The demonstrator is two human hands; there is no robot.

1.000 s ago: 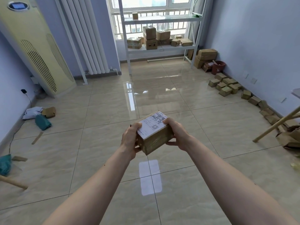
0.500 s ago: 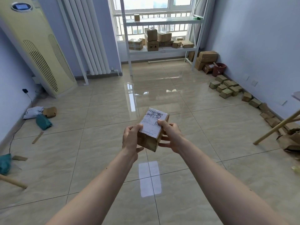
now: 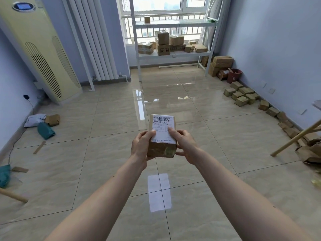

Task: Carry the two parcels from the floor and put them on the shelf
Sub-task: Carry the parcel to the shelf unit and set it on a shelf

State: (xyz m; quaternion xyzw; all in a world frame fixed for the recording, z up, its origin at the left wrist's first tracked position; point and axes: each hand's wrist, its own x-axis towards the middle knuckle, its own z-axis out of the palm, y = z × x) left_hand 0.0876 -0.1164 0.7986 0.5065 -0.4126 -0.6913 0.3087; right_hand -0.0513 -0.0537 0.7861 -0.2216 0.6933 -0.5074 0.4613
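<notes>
- Cardboard parcel [image 3: 162, 136] held out at arm's length above the tiled floor [image 3: 104, 136], between both hands, in the centre of the head view.
- Left hand [image 3: 141, 148] clasped on the parcel's left side: thumb over the near left corner of the top face, fingers closed round the underside.
- Right hand [image 3: 184, 146] clasped on the right side likewise: thumb on the white shipping label [image 3: 163, 128], fingers curled beneath.
- Grip confined to the near half; far half projecting clear of both hands.
- Long axis running straight away from the person, far end towards the white shelf [image 3: 173, 53] by the window.
- Labelled face uppermost, barcode at the far end; near end face plain brown and scuffed.
- Shelf well apart from the parcel, middle tier already carrying several cardboard boxes [image 3: 162, 42].
- Small boxes [image 3: 241, 95] lined along the right wall.
</notes>
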